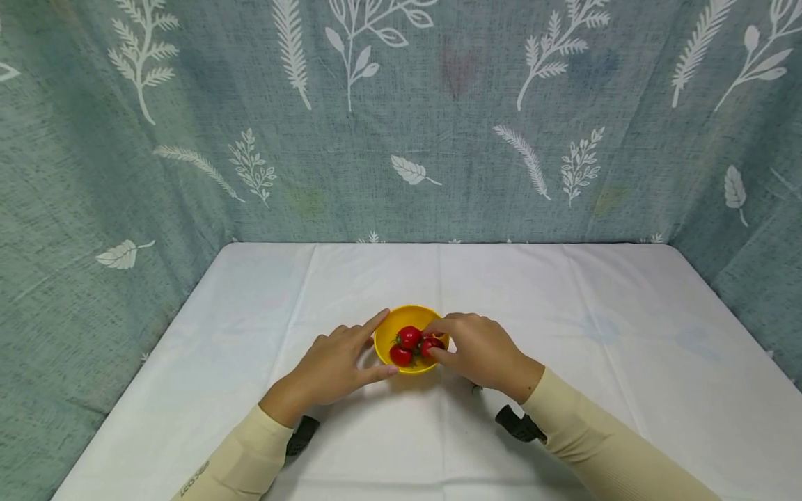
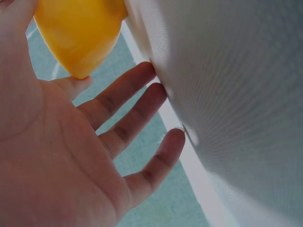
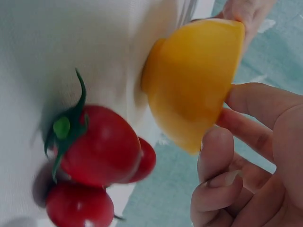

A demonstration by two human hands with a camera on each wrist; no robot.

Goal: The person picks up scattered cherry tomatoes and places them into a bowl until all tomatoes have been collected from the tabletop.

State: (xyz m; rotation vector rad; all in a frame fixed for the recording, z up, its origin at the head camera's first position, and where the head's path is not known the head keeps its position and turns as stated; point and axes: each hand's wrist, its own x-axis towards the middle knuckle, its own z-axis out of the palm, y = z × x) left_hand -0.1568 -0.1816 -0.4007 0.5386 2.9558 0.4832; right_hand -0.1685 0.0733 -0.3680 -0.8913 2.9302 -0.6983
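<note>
A yellow bowl [image 1: 411,310] stands on the white cloth with red tomatoes [image 1: 410,337] inside. My left hand [image 1: 335,363] spreads thumb and forefinger along the bowl's rim, and its other fingers reach straight toward the cloth in the left wrist view. Over the bowl's right side, my right hand [image 1: 482,348] pinches a tomato [image 1: 431,346] between thumb and fingers; the bowl wall hides that tomato from the right wrist view. Beneath the right hand lie more tomatoes [image 3: 102,144] on the cloth, the nearest with a green stem; in the head view only a stem [image 1: 477,387] peeks out.
White cloth [image 1: 514,278] covers the table around the bowl. A grey-green curtain [image 1: 401,195] with white leaf prints hangs behind the table and along both sides. A dark wrist device [image 1: 520,423] sits beneath the right sleeve, and another [image 1: 302,436] beneath the left.
</note>
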